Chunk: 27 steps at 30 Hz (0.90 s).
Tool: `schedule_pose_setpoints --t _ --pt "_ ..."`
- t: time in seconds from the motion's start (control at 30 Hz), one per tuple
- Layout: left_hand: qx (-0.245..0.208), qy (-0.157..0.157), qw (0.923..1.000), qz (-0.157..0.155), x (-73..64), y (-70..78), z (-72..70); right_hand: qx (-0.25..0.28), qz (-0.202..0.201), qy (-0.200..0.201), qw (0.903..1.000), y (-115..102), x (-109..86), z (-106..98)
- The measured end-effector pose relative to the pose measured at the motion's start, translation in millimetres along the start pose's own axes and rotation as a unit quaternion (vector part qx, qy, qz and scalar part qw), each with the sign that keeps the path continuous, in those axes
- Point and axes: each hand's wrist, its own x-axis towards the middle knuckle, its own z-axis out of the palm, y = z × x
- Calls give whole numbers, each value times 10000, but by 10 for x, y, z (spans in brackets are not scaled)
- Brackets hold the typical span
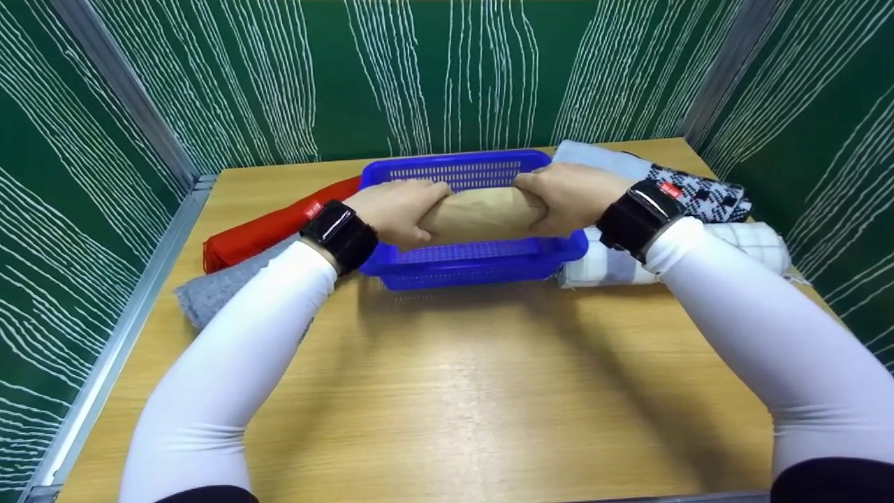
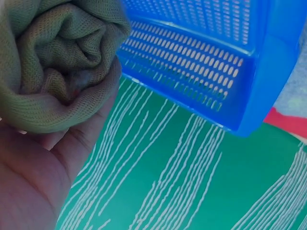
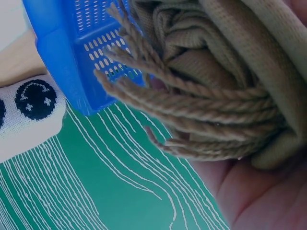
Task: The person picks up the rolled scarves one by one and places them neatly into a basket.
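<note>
A tan rolled scarf (image 1: 482,213) is held level over the blue plastic basket (image 1: 468,272). My left hand (image 1: 397,209) grips its left end, and my right hand (image 1: 574,199) grips the right end. Seen from the left wrist, the scarf's spiral end (image 2: 62,62) rests in the palm with the fingers around it. Twisted fringe (image 3: 192,105) hangs from the other end in the right wrist view. The basket's slotted walls show below the roll, but the scarf and hands hide part of its inside.
Left of the basket lie a red roll (image 1: 279,227) and a grey roll (image 1: 227,286), partly behind my left arm. On the right are a blue roll with a black-and-white pattern (image 1: 698,195) and a white checked roll (image 1: 747,244). Green walls (image 1: 489,77) enclose the wooden table (image 1: 475,391).
</note>
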Motion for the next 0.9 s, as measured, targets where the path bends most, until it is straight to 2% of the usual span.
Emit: schedule_pose_setpoints --t 0.3,0.6,0.9 --pt "-152 -148 9998 -40 90 -76 124 -158 90 -145 9997 97 105 174" --pt "-427 -468 9980 21 181 -164 243 -45 59 -408 9991 105 187 289" --pt "-506 -807 9953 -185 221 -165 308 54 323 -676 9972 135 249 390"
